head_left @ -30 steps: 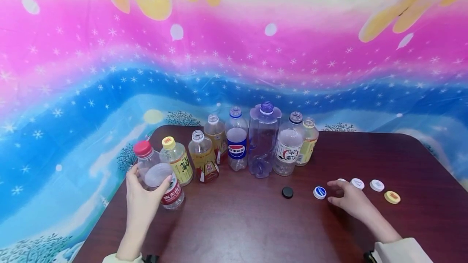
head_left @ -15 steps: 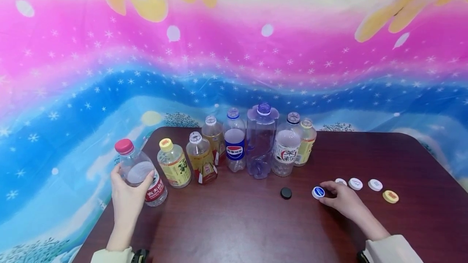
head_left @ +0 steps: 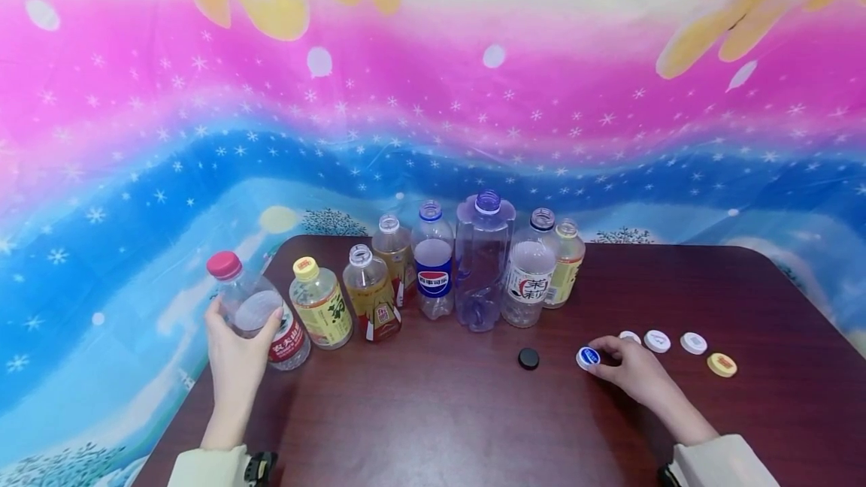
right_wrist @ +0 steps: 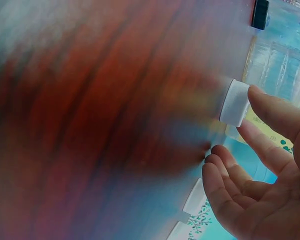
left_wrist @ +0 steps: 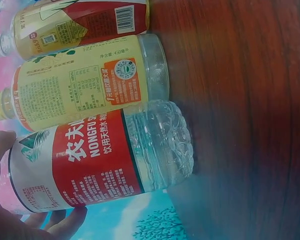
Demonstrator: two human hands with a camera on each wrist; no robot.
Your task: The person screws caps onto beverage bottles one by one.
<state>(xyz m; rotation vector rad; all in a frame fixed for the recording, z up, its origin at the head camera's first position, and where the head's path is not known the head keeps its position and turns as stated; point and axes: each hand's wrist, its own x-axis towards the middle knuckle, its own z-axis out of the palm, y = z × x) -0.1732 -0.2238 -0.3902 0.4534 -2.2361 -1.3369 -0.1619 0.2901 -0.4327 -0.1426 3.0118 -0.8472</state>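
Note:
In the head view my left hand (head_left: 237, 355) grips a clear water bottle (head_left: 287, 340) with a red label and a red cap, near the table's left edge. The bottle leans a little to the left. Its label fills the middle of the left wrist view, with thumb and fingers around its upper part. My right hand (head_left: 636, 370) pinches a white bottle cap (head_left: 588, 358) with a blue top between thumb and forefinger. In the right wrist view this cap (right_wrist: 235, 102) shows from its side, and the other fingers stay loosely bent off it.
Right beside the held bottle stands a yellow-capped bottle (head_left: 323, 310). Several uncapped bottles, among them a Pepsi bottle (head_left: 434, 269) and a tall purple one (head_left: 483, 269), line the back. A black cap (head_left: 529, 358), a yellow cap (head_left: 722, 365) and several white caps (head_left: 693, 343) lie on the table (head_left: 433, 419).
My left hand has moved left with the red-capped bottle, away from the yellow-capped one. My right hand has reached the blue-topped cap and taken hold of it.

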